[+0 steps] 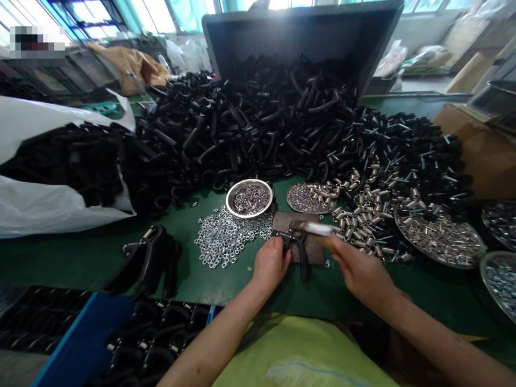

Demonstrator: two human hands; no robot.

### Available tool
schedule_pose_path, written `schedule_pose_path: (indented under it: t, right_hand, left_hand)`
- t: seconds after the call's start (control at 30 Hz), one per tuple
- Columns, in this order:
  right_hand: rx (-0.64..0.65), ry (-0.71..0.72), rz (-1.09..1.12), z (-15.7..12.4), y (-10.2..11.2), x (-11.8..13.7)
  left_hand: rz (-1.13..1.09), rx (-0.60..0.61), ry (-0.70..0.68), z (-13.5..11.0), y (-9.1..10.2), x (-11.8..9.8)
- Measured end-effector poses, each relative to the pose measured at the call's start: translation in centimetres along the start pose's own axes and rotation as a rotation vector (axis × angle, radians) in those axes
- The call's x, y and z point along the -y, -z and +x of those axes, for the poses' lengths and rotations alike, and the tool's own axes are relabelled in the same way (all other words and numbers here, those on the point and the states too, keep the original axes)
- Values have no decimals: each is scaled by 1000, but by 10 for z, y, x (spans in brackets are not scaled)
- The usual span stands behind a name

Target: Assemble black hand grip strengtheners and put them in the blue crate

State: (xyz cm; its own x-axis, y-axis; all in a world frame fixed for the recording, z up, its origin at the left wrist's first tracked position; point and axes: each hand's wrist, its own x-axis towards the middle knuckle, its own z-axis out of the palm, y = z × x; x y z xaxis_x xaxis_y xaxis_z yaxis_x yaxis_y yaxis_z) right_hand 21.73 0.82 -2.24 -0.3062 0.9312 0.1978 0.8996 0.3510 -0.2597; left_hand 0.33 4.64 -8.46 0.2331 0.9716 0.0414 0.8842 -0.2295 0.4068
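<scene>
My left hand (269, 262) is closed on a black handle-shaped part (301, 252), pressing it onto a dark metal plate (316, 252) on the green bench. One curved arm of the part reaches past the plate's near edge. My right hand (360, 269) grips what looks like a hammer (316, 228), blurred by motion, its head over the part. Whether the head touches the part I cannot tell. Just beyond my left hand lie loose silver nuts (226, 236) and a steel bowl (250, 199) of small metal pieces.
Black curved parts (242, 123) pile up behind, spilling from a grey bin (302, 37). Springs (358, 220) and metal dishes (443, 236) of hardware lie right. At left are a white sack (60, 209), assembled black pieces (149, 258) and a blue-edged crate (80, 338).
</scene>
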Motion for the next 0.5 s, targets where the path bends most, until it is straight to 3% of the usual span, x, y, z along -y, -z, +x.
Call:
schedule_pose_path:
  t: [0.1,0.27,0.43,0.5]
  right_hand:
    - [176,2,-60,4,-5,-4]
    - [-55,-52,66,28,-4,-10]
    - [174,-111,-66,38,-18,-22]
    - [137,-92,-57,29,-18,-23]
  left_hand:
    - [-4,6,1,0,0,0]
    - [-29,5,3,1,-1,1]
    - [-49,27,49,5,0,1]
    - [-88,50,74,8,5,3]
